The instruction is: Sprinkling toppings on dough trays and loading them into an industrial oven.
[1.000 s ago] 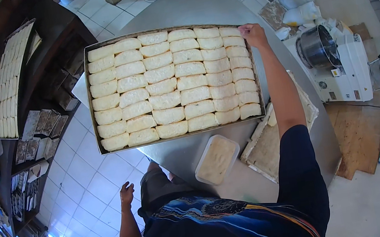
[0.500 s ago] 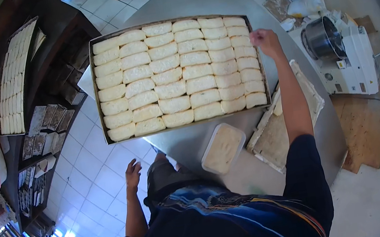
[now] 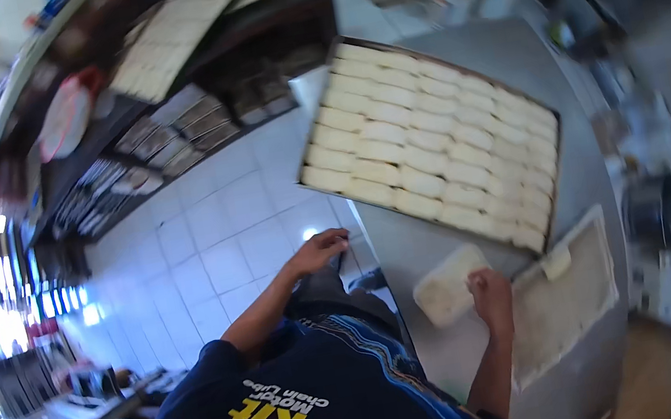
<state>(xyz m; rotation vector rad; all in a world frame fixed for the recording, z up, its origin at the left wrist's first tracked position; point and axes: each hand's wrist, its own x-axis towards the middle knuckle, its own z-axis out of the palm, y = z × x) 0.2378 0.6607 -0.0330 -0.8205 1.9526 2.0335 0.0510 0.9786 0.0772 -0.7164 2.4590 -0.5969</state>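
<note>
A large metal tray (image 3: 421,198) holds tight rows of pale dough rolls (image 3: 430,140) on the steel table. My right hand (image 3: 490,297) is closed by the right edge of a shallow tub (image 3: 443,309) with pale contents. Whether anything is between its fingers is hidden. Over the floor, left of the table edge, my left hand (image 3: 320,251) hangs loosely with fingers partly stretched and nothing visible in it. Right of my right forearm lies a flour-dusted shallow tray (image 3: 561,309), with a small pale piece (image 3: 556,264) on its rim.
At the left stands a dark wooden rack (image 3: 289,13) with another tray of dough (image 3: 181,27) on top and several loaf pans (image 3: 193,127) below. A mixer with a metal bowl (image 3: 653,209) stands beyond the table's right side. Tiled floor (image 3: 223,250) lies between rack and table.
The view has turned left, blurring the scene. My right hand has left the dough tray's right rim and come down beside the tub. My left hand has risen slightly toward the table.
</note>
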